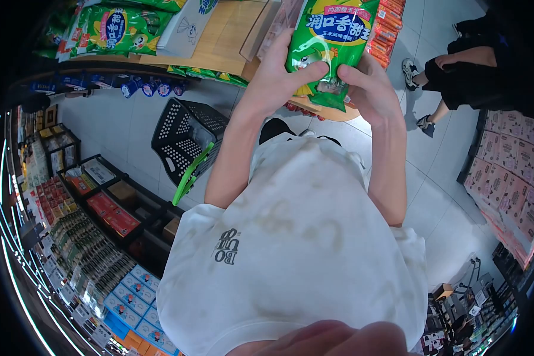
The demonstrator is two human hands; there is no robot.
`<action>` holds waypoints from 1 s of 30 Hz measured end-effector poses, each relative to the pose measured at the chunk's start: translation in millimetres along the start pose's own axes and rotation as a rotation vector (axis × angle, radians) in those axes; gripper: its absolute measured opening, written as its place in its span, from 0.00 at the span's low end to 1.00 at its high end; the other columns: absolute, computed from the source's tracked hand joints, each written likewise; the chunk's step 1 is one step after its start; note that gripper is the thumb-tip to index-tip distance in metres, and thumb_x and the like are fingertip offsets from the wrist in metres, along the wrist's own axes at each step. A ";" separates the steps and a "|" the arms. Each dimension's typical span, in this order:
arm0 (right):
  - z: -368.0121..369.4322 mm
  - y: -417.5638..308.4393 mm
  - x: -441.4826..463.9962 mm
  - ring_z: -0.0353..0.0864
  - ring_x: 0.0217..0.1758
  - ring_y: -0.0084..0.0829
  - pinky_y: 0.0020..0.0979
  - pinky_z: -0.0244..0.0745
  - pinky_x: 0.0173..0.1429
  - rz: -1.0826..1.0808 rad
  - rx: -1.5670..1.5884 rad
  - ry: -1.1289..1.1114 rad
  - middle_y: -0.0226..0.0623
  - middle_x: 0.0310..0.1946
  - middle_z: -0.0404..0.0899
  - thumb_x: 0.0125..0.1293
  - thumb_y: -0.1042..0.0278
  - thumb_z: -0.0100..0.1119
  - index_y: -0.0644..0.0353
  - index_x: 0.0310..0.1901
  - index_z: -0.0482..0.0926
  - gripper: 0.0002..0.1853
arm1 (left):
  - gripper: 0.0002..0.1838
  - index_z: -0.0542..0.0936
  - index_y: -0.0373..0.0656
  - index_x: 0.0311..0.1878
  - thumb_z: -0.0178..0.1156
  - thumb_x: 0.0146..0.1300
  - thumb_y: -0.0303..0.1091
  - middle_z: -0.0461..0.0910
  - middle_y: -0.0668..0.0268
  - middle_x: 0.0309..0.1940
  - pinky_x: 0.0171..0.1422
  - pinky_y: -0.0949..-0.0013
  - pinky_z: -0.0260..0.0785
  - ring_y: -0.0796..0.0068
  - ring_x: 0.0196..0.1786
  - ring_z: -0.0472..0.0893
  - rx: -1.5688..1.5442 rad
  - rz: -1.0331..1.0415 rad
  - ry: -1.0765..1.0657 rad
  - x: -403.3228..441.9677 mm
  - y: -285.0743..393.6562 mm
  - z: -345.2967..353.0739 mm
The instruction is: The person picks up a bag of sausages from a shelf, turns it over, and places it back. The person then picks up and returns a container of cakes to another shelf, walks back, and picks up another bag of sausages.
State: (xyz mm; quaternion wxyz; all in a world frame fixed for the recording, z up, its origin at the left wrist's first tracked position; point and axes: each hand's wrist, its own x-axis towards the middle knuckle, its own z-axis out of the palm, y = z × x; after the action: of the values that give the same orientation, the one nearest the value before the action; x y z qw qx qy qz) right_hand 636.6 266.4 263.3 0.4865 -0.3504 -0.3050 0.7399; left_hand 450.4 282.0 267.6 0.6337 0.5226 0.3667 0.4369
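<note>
Both of my hands grip one green bag of corn-flavoured sausages (333,44), printed with a blue and yellow label and a cartoon figure. My left hand (273,80) has its thumb pressed on the bag's left side. On the right edge, my right hand (371,89) closes with the thumb on the front. The fingers behind the bag are hidden. The bag is held over the edge of a wooden display stand (222,32), where more green sausage bags (115,29) lie at the left. Orange-red packs (388,24) are stacked just beyond my right hand.
A black perforated shopping basket (187,133) with a green handle (194,175) stands on the tiled floor at left. Black shelving (110,196) with boxed goods runs along the lower left. Another person (471,65) stands at the upper right. Pink cartons (507,157) are stacked at right.
</note>
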 end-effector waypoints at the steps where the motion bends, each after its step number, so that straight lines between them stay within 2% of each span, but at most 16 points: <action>1: 0.7 -0.3 0.1 0.75 0.59 0.35 0.39 0.72 0.64 0.005 0.000 -0.002 0.41 0.56 0.75 0.57 0.73 0.69 0.67 0.62 0.67 0.32 | 0.31 0.68 0.36 0.60 0.70 0.58 0.35 0.77 0.63 0.50 0.58 0.71 0.71 0.76 0.53 0.76 0.001 0.000 -0.010 0.2 -0.1 -0.7; 7: 11.0 -7.6 -3.2 0.78 0.56 0.36 0.37 0.75 0.61 -0.020 -0.051 0.053 0.43 0.54 0.76 0.57 0.75 0.67 0.68 0.60 0.68 0.29 | 0.31 0.68 0.36 0.61 0.70 0.58 0.34 0.77 0.63 0.50 0.58 0.71 0.70 0.77 0.53 0.75 -0.048 -0.011 -0.035 -1.2 1.8 -3.1; 13: 10.8 -10.8 -0.6 0.79 0.54 0.34 0.34 0.76 0.60 -0.113 -0.285 0.104 0.43 0.50 0.78 0.55 0.76 0.67 0.67 0.59 0.69 0.29 | 0.32 0.69 0.35 0.61 0.71 0.54 0.29 0.78 0.64 0.50 0.54 0.72 0.73 0.78 0.50 0.77 0.036 0.020 -0.049 -2.8 1.5 -6.3; 16: 11.9 -9.7 1.0 0.79 0.53 0.32 0.33 0.76 0.59 -0.137 -0.323 0.113 0.42 0.50 0.78 0.54 0.76 0.68 0.68 0.59 0.69 0.29 | 0.37 0.63 0.35 0.68 0.69 0.56 0.27 0.76 0.63 0.55 0.62 0.69 0.71 0.74 0.57 0.76 0.099 0.008 -0.067 -2.4 3.0 -7.6; 19: 17.6 -14.1 0.4 0.80 0.52 0.31 0.32 0.77 0.58 -0.139 -0.372 0.067 0.41 0.50 0.78 0.53 0.77 0.68 0.68 0.59 0.69 0.30 | 0.37 0.63 0.35 0.68 0.69 0.56 0.26 0.76 0.62 0.55 0.62 0.69 0.71 0.74 0.57 0.76 0.131 0.008 -0.060 -1.9 3.4 -6.4; 28: 20.4 -14.0 4.5 0.81 0.50 0.31 0.31 0.79 0.55 -0.096 -0.376 0.126 0.40 0.49 0.78 0.53 0.76 0.69 0.67 0.59 0.68 0.30 | 0.36 0.63 0.35 0.68 0.69 0.56 0.25 0.76 0.62 0.55 0.63 0.68 0.69 0.73 0.58 0.75 -0.001 -0.036 -0.042 -4.8 5.3 -5.5; 30: 22.5 -13.0 5.6 0.80 0.50 0.31 0.33 0.79 0.55 -0.124 -0.428 0.131 0.40 0.50 0.78 0.53 0.76 0.69 0.67 0.58 0.69 0.30 | 0.33 0.67 0.35 0.65 0.68 0.57 0.24 0.78 0.64 0.52 0.60 0.70 0.71 0.76 0.53 0.77 -0.027 0.021 -0.008 -5.6 2.1 -6.2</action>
State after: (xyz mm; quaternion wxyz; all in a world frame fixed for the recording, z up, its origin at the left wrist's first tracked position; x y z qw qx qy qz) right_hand 623.3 273.7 285.2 0.4642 -0.4733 -0.4437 0.6030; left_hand 442.4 279.0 268.6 0.6375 0.5197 0.3526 0.4464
